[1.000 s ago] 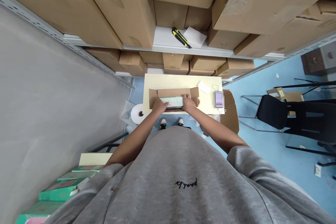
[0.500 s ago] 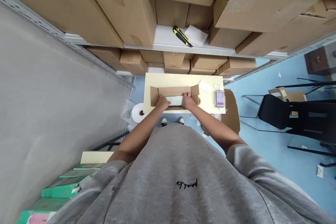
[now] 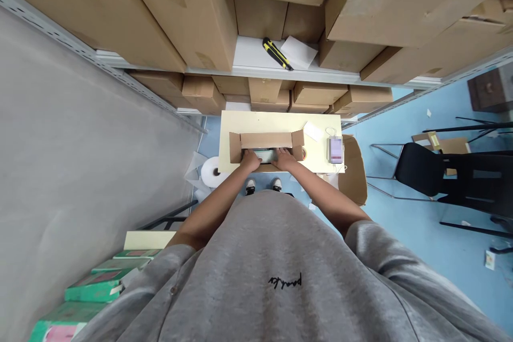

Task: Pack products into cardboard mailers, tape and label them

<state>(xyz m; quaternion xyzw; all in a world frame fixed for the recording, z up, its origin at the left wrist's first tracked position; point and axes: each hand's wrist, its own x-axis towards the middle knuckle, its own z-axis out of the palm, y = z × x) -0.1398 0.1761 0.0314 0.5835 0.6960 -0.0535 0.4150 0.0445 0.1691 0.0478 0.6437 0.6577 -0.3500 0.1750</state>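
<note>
Centrally, on a pale table (image 3: 276, 121), an open carton (image 3: 266, 140) lies lengthwise across the frame, its top towards the person, which likely lets both arms reach in evenly. A pale green box (image 3: 265, 156) sits inside it, in the middle of the frame. The left hand (image 3: 251, 160) is at the box's left end and the right hand (image 3: 285, 159) at its right end, a placing that probably keeps it level between the carton's walls. Both hands curve downward into the carton; fingertips are partly hidden, so whether they pinch the box or only press on it, I cannot tell. The carton's flaps stand folded outward, leaving the opening unblocked.

Right of the carton, a tape roll (image 3: 304, 154) shows just beside it, and a paper (image 3: 312, 131) and a phone (image 3: 335, 149) lie farther right, seemingly set aside to leave the middle free for the carton. At upper centre, a yellow-and-black cutter (image 3: 277, 54) rests on a shelf (image 3: 248, 56), perhaps put there to keep its blade away from the hands.
</note>
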